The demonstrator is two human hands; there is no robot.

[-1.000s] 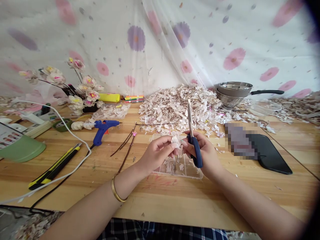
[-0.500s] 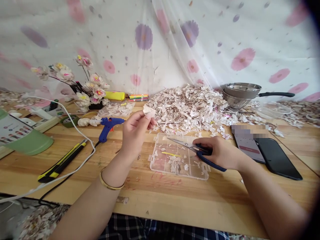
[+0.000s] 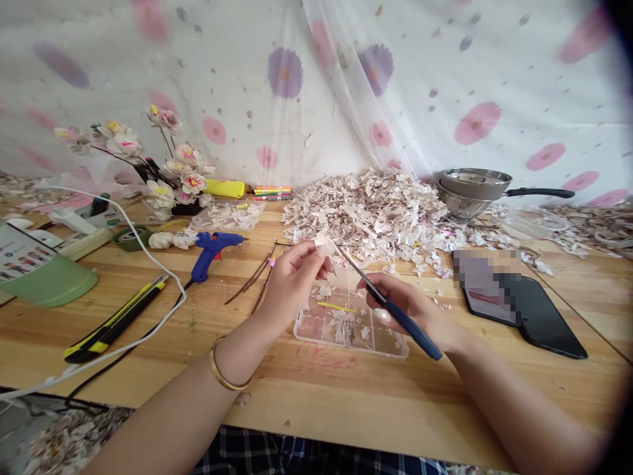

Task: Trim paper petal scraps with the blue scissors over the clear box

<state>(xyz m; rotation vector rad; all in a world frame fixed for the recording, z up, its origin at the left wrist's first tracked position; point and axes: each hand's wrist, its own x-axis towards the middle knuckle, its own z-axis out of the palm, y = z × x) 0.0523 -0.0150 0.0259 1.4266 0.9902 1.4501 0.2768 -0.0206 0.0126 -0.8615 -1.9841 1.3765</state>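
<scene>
Between thumb and fingers, my left hand (image 3: 301, 274) pinches a small pale petal-like piece (image 3: 324, 245). My right hand (image 3: 408, 307) is closed around the dark blue handles of a pair of scissors (image 3: 388, 303). The blades point up and to the left, with their tips at the pale piece; whether they touch it I cannot tell. Below both hands lies a clear compartment box (image 3: 376, 349) holding white scraps and a thin yellow strip (image 3: 336, 307). Behind the hands rises a large heap of whitish petal-like flakes (image 3: 366, 204).
To the left are a blue glue gun (image 3: 210, 254), a yellow-black utility knife (image 3: 116, 320), a white cable (image 3: 163, 270) and a green container (image 3: 54, 284). Artificial flowers (image 3: 173, 178) stand behind them. Thin brown stems (image 3: 254, 277) lie near my left wrist. On the right are two phones (image 3: 548, 316) and metal bowls (image 3: 469, 191).
My left hand has moved right and slightly down with the pale piece. The scissors have turned from pointing left to pointing upward, bringing their tips to the piece.
</scene>
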